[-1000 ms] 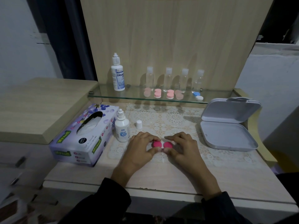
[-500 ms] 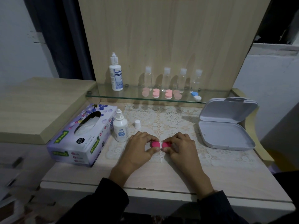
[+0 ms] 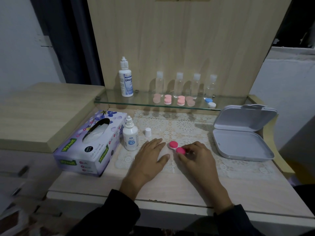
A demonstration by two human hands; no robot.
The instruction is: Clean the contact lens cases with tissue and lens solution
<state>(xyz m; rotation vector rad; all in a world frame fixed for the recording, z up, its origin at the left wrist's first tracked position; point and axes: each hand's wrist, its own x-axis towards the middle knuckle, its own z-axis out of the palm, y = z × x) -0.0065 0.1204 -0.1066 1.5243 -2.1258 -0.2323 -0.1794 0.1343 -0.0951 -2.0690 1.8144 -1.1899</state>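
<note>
A contact lens case with two bright pink caps [image 3: 173,144] lies on the lace mat in the middle of the table. My right hand [image 3: 196,157] pinches its nearer pink cap between thumb and fingers. My left hand [image 3: 150,155] lies flat on the mat just left of the case, fingers straight, holding nothing. A small uncapped lens solution bottle [image 3: 130,136] stands left of my left hand, its white cap [image 3: 148,132] beside it. A purple tissue box [image 3: 88,143] sits at the far left.
An open grey hinged box [image 3: 242,143] lies at the right. On the glass shelf [image 3: 115,101] behind stand a large solution bottle [image 3: 126,79], several clear small bottles [image 3: 178,84], several pale pink lens cases [image 3: 180,100] and a blue-and-white case [image 3: 210,102].
My left hand has let go of the case's left cap and now lies flat on the mat. The case has turned slantwise, with my right hand still on its nearer cap.
</note>
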